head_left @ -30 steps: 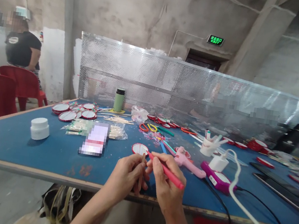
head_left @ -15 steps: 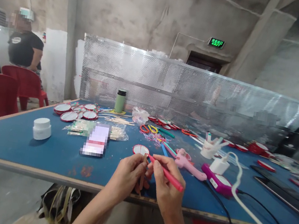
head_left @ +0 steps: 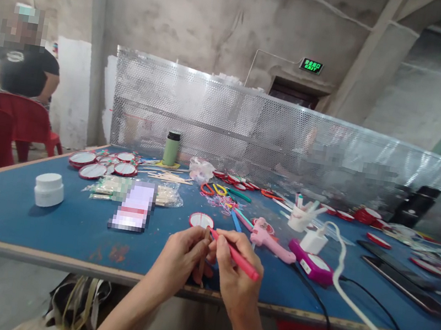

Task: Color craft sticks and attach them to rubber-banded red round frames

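My left hand (head_left: 181, 256) is closed on a thin wooden stick (head_left: 202, 262) near the table's front edge. A small white disc with a red rim (head_left: 201, 220) lies just beyond its fingertips; whether the stick is joined to it I cannot tell. Held in my right hand (head_left: 239, 279) is a pinkish-red pen (head_left: 244, 262), its tip pointing left at the stick's upper end, close to the disc's near rim. The fingertips of both hands nearly meet there and partly hide the contact.
A blurred phone (head_left: 133, 207), white jar (head_left: 49, 191) and green bottle (head_left: 171, 149) stand left. Right are a pink glue gun (head_left: 275, 243), purple power strip (head_left: 309, 261), white cable (head_left: 339, 262) and pen cup (head_left: 299, 217). Red-rimmed discs (head_left: 93, 170) are piled far left. A person (head_left: 26, 70) stands beyond.
The whole view has shifted slightly, so table things appear a little farther left. Both hands keep their hold, with the pen still at the stick's upper end. The person at left has turned.
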`<move>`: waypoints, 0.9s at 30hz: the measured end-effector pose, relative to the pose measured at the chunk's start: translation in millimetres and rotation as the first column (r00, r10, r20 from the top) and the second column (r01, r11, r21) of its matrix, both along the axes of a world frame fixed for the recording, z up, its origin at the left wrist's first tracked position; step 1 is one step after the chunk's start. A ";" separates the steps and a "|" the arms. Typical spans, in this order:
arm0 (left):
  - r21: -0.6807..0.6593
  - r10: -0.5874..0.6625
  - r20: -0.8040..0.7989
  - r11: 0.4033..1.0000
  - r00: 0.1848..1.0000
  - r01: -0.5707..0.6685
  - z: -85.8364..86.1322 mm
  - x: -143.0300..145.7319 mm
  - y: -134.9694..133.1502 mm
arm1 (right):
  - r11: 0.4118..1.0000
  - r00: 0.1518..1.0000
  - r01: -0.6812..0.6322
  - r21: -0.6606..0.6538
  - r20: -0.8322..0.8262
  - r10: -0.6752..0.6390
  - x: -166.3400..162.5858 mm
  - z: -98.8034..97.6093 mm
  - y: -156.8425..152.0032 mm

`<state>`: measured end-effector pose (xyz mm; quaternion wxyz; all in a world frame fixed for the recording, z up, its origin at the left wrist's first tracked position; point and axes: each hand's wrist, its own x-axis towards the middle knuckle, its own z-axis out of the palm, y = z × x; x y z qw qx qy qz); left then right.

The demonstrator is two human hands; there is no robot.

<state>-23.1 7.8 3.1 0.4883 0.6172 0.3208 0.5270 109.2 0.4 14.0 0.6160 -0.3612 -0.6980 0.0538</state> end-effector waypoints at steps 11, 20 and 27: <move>0.010 0.002 -0.015 1.000 1.000 -0.002 -1.0 0.5 -0.6 | 1.000 1.000 0.003 0.009 0.021 -0.003 0.7 -0.7 1.5; 0.010 -0.002 -0.010 1.000 1.000 0.003 -1.1 0.3 0.6 | 1.000 1.000 -0.011 -0.018 0.008 0.011 0.7 0.1 2.4; 0.018 -0.007 -0.007 1.000 1.000 0.007 -2.9 0.1 1.8 | 1.000 1.000 -0.010 -0.020 0.013 0.010 0.3 1.3 -0.5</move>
